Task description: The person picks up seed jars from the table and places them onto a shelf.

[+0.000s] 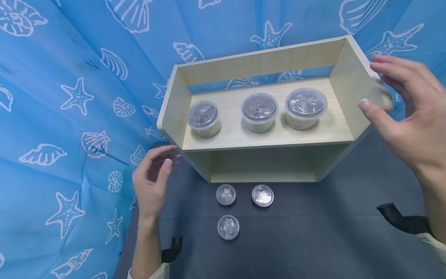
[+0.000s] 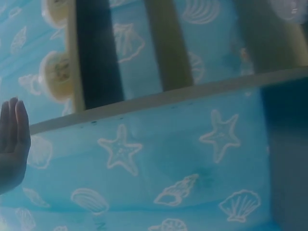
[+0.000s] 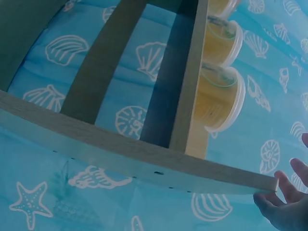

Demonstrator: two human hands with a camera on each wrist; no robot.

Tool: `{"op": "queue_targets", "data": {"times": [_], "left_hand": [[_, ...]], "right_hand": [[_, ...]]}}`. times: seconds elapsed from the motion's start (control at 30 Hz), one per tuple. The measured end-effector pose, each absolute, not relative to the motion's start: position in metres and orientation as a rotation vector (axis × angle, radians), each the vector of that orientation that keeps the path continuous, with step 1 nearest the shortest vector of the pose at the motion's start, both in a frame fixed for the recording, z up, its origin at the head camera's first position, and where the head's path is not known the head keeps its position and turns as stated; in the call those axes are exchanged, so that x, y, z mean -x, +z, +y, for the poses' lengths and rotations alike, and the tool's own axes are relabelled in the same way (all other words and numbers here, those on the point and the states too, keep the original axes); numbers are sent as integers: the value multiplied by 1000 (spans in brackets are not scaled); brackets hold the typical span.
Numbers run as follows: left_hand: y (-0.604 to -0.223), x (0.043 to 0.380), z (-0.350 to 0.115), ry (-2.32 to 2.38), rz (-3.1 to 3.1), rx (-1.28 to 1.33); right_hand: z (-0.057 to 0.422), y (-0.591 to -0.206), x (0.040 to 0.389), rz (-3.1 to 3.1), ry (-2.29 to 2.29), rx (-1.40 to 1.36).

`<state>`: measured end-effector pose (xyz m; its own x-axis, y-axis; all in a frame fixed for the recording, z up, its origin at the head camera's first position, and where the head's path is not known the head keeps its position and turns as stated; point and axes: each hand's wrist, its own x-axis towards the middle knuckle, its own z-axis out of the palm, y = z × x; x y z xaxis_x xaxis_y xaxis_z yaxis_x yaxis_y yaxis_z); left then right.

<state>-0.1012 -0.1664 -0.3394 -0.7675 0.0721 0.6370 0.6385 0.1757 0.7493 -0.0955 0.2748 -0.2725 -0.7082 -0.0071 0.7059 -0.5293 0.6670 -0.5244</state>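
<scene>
A pale wooden two-tier shelf [image 1: 268, 146] stands on the dark tabletop. Its upper board carries three round lidded tubs: a left tub [image 1: 204, 118], a middle tub [image 1: 259, 112] and a right tub [image 1: 306, 108]. Beside the shelf's left panel is my left hand [image 1: 153, 182], fingers loosely bent and holding nothing. At the right panel's front edge, my right hand [image 1: 414, 104] has its thumb and fingers spread apart. In the right wrist view, the fingertips [image 3: 284, 185] are right at the panel's corner.
Three small round lidded containers lie in front of the shelf: one at left [image 1: 226, 194], another at right [image 1: 263, 195] and a third nearer [image 1: 228, 227]. A blue shell-print curtain [image 1: 87, 128] hangs behind and to the left. The dark tabletop [image 1: 296, 240] extends forward.
</scene>
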Motion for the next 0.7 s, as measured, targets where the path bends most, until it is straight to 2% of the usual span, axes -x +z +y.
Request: {"op": "queue_targets", "data": {"times": [0.7], "left_hand": [[-406, 83, -162, -1753, -2104, 846]], "right_hand": [[300, -299, 98, -2218, 1323, -198]]}}
